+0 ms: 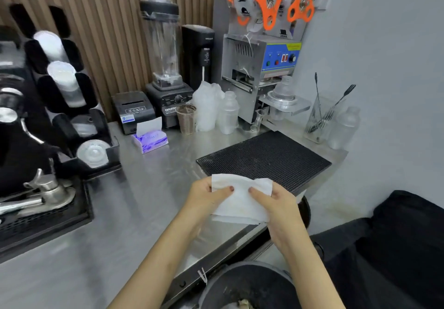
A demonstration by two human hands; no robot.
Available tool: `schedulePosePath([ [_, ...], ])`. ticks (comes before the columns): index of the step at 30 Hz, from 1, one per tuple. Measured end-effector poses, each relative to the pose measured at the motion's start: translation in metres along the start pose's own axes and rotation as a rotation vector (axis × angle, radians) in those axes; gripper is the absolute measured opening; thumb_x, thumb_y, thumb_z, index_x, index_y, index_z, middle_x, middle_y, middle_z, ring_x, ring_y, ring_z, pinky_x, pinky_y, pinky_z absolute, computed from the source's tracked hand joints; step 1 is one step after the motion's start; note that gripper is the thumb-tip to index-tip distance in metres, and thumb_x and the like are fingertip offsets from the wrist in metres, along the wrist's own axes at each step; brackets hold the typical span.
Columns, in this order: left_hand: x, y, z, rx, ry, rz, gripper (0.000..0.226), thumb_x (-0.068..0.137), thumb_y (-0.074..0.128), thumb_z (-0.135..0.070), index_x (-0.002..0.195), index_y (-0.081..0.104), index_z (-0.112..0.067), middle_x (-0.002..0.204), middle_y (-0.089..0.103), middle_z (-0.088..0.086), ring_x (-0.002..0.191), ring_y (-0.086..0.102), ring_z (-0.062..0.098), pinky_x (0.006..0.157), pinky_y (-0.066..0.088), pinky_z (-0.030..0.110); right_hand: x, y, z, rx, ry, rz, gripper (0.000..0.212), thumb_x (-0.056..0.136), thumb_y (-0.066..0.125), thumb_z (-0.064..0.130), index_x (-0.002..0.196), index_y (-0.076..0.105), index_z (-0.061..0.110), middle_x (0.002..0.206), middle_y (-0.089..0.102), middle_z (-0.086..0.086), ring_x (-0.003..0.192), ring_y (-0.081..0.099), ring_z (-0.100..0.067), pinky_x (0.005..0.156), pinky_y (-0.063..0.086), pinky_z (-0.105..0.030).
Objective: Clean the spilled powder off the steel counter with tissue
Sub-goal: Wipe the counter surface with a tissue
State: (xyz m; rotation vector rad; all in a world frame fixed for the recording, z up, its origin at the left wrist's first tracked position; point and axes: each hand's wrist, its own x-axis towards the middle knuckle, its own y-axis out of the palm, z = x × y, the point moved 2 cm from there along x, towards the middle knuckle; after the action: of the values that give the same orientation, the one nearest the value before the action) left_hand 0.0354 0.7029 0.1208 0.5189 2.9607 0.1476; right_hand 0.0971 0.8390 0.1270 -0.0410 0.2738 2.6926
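A white tissue [240, 200] is held up over the front edge of the steel counter [149, 188]. My left hand [206, 195] pinches its left side with the thumb on top. My right hand [274, 200] pinches its right side the same way. The sheet is folded and creased, with faint brownish marks on it. A purple tissue box [150, 140] with a sheet sticking out stands farther back on the counter. I see no clear patch of powder on the steel around my hands.
A black rubber mat [264, 159] lies right behind the tissue. A blender [165, 68], receipt printer [133, 110], cup sealer [262, 61] and plastic cups line the back. A lid and cup rack [72, 107] stands left. A dark bin [245, 287] sits below the counter edge.
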Motion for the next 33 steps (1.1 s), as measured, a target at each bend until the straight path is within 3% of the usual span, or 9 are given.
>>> schedulePosePath([
  [3,-0.010,-0.029,-0.009,-0.017,0.023,-0.093,0.012,0.081,0.064,-0.002,0.090,0.069,-0.007,0.085,0.071,0.010,0.077,0.064,0.022,0.073,0.051,0.035,0.005,0.030,0.000,-0.058,0.009,0.111,0.015,0.080,0.062,-0.001,0.079,0.069,0.012,0.076,0.067,-0.007,0.076,0.062,-0.024,0.059,0.047,-0.030],
  [7,-0.034,-0.079,-0.018,-0.104,0.037,-0.219,0.017,0.081,0.062,0.001,0.082,0.071,-0.013,0.080,0.071,0.006,0.072,0.064,0.018,0.067,0.052,0.029,0.006,0.084,0.002,-0.057,0.007,0.297,0.024,0.080,0.059,-0.006,0.070,0.071,0.013,0.070,0.066,-0.005,0.073,0.060,-0.022,0.063,0.045,-0.031],
  [9,-0.056,-0.110,-0.022,-0.140,0.049,-0.319,0.025,0.081,0.059,0.005,0.072,0.069,-0.017,0.066,0.067,-0.001,0.059,0.060,0.010,0.052,0.047,0.020,-0.001,0.118,0.000,-0.068,0.016,0.436,0.024,0.082,0.056,-0.007,0.074,0.069,0.012,0.068,0.066,-0.002,0.067,0.059,-0.016,0.057,0.045,-0.024],
  [14,-0.129,-0.188,-0.031,-0.154,0.128,-0.584,0.034,0.078,0.056,0.014,0.062,0.067,-0.013,0.055,0.062,-0.004,0.046,0.054,0.004,0.044,0.042,0.013,-0.040,0.208,-0.010,-0.140,0.020,0.753,0.033,0.080,0.050,-0.015,0.071,0.067,0.012,0.053,0.065,0.008,0.046,0.056,0.001,0.041,0.040,-0.010],
  [18,-0.208,-0.249,-0.029,-0.102,0.135,-0.709,0.033,0.079,0.055,0.015,0.071,0.069,-0.014,0.062,0.068,-0.008,0.055,0.061,0.001,0.049,0.044,0.012,-0.095,0.282,-0.032,-0.203,-0.010,1.014,0.040,0.076,0.050,-0.019,0.065,0.068,0.015,0.057,0.068,0.010,0.052,0.058,0.003,0.046,0.042,-0.009],
  [23,-0.306,-0.329,-0.021,-0.012,0.119,-0.958,0.048,0.074,0.050,0.022,0.048,0.067,-0.015,0.050,0.062,-0.006,0.044,0.053,0.003,0.042,0.038,0.011,-0.172,0.376,-0.070,-0.291,0.062,1.226,0.042,0.075,0.050,-0.018,0.057,0.070,0.015,0.058,0.068,0.007,0.046,0.056,0.000,0.042,0.042,-0.014],
  [28,-0.377,-0.422,-0.005,0.136,0.077,-1.108,0.050,0.076,0.048,0.019,0.051,0.069,-0.020,0.055,0.063,-0.007,0.050,0.050,0.005,0.048,0.035,0.010,-0.239,0.476,-0.119,-0.478,0.003,1.372,0.048,0.081,0.038,-0.014,0.066,0.069,0.019,0.061,0.059,0.000,0.049,0.046,-0.012,0.041,0.033,-0.012],
  [31,-0.406,-0.479,0.003,0.163,-0.025,-1.060,0.040,0.080,0.050,0.010,0.063,0.072,-0.018,0.075,0.066,0.004,0.068,0.049,0.015,0.056,0.035,0.019,-0.266,0.531,-0.149,-0.547,0.056,1.406,0.041,0.078,0.043,-0.003,0.064,0.070,0.025,0.066,0.060,-0.001,0.052,0.043,-0.012,0.044,0.030,-0.014],
  [33,-0.422,-0.518,0.008,0.100,-0.091,-1.008,0.012,0.074,0.061,-0.012,0.069,0.072,-0.014,0.084,0.064,0.001,0.074,0.050,0.011,0.062,0.038,0.017,-0.283,0.565,-0.165,-0.537,0.172,1.413,0.019,0.067,0.056,0.014,0.059,0.072,0.020,0.064,0.062,0.005,0.057,0.051,-0.005,0.056,0.037,-0.012],
])
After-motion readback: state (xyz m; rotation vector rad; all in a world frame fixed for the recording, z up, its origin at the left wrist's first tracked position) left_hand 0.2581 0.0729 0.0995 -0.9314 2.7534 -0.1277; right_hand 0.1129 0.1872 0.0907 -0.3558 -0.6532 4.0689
